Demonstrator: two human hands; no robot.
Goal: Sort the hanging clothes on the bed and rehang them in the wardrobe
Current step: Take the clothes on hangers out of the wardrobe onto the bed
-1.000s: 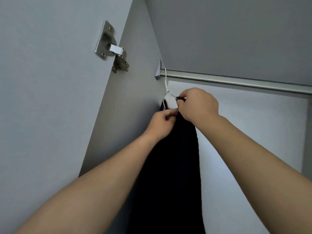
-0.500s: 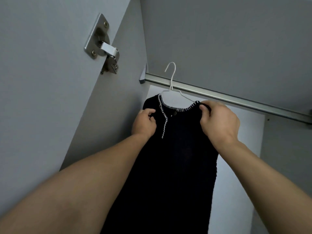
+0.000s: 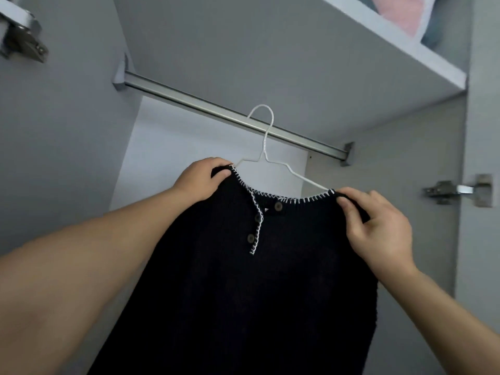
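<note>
A black knit top [image 3: 243,293] with white stitched trim and brown buttons hangs on a white wire hanger [image 3: 263,147]. The hanger's hook sits over the metal wardrobe rail [image 3: 189,100]. My left hand [image 3: 200,182] grips the top's left shoulder, fingers curled over the fabric. My right hand [image 3: 376,228] pinches the right shoulder between thumb and fingers. The garment faces me squarely and hides the lower wardrobe interior.
A shelf [image 3: 392,41] runs above the rail, with pink and blue folded things [image 3: 403,14] on it. Door hinges show at the upper left [image 3: 23,44] and at the right [image 3: 460,190]. Grey wardrobe walls close in on both sides.
The garment and hanger have slid right along the rail, away from the left wall. Both hands moved apart from the collar to the two shoulders, and the top now faces me.
</note>
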